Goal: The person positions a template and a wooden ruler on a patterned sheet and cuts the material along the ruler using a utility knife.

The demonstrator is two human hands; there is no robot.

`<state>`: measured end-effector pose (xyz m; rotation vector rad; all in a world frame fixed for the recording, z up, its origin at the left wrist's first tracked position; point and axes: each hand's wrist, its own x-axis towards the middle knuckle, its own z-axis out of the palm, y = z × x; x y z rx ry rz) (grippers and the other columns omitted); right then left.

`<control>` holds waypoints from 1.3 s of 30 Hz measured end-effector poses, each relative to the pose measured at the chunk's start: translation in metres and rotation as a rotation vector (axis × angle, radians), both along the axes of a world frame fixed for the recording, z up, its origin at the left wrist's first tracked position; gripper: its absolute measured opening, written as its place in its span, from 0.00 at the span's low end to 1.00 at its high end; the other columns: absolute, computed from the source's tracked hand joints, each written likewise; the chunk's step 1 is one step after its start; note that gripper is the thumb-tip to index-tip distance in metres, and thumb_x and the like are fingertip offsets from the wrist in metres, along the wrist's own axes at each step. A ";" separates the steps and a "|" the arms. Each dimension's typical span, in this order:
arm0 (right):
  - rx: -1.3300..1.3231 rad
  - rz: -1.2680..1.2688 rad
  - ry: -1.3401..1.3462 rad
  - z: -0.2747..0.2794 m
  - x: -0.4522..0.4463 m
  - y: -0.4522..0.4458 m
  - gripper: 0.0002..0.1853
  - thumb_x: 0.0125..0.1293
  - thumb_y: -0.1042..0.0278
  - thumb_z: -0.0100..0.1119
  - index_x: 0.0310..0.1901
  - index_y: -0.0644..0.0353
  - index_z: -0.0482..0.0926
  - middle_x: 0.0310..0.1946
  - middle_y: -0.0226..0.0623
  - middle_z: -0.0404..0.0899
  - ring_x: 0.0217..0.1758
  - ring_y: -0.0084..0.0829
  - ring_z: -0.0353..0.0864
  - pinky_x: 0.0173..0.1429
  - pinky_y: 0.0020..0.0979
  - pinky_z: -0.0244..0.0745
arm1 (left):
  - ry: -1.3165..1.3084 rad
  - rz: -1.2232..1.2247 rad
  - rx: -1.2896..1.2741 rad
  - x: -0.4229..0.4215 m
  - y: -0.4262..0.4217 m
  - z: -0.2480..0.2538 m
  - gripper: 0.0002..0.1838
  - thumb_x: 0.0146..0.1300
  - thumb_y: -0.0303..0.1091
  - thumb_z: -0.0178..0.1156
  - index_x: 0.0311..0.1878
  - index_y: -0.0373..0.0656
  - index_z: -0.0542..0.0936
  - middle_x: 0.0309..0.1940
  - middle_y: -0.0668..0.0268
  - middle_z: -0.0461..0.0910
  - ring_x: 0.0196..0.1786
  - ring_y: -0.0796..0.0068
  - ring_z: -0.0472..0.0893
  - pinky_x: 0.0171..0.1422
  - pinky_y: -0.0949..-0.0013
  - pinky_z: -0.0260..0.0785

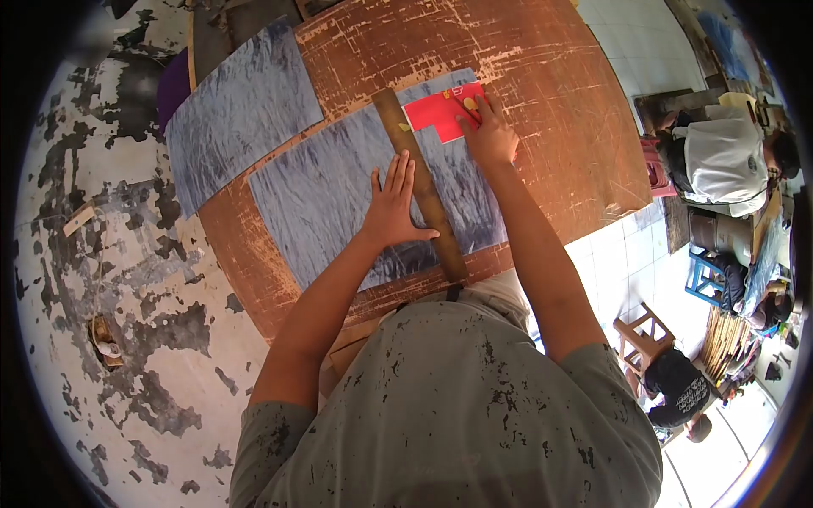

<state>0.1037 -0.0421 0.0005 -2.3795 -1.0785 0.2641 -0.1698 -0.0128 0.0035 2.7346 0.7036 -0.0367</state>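
Note:
My left hand point(392, 207) lies spread on a blue-grey streaked sheet point(313, 199), its fingertips and thumb touching a long brown straight strip point(423, 182) laid across the sheet. Right of the strip, a red card point(432, 110) with yellow marks and a notched lower edge rests on the sheet. Over the card's right end is my right hand point(493, 135), fingers bent around a thin dark pen-like stick point(465, 110). What kind of tool the stick is does not show clearly.
A second streaked sheet point(246, 106) lies at the far left of the worn brown table point(559, 127). At right, one person in a white shirt point(724, 161) and another in black point(680, 378) sit near a blue stool point(703, 275) and a brown stool point(644, 334). Peeling wall stands left.

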 end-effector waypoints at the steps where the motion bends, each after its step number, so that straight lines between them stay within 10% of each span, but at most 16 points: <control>1: -0.009 0.001 0.004 0.000 0.001 0.000 0.36 0.68 0.44 0.72 0.74 0.49 0.77 0.79 0.37 0.71 0.58 0.49 0.90 0.58 0.51 0.86 | -0.003 -0.003 0.003 0.000 0.000 -0.001 0.86 0.43 0.89 0.67 0.87 0.30 0.43 0.90 0.44 0.37 0.92 0.44 0.40 0.84 0.20 0.37; 39: -0.094 0.045 -0.050 -0.008 0.002 0.002 0.38 0.72 0.40 0.67 0.77 0.48 0.71 0.81 0.37 0.67 0.61 0.50 0.89 0.59 0.52 0.87 | 0.195 0.059 0.045 0.019 -0.006 0.025 0.91 0.31 0.81 0.80 0.88 0.30 0.42 0.90 0.45 0.37 0.92 0.47 0.40 0.87 0.23 0.40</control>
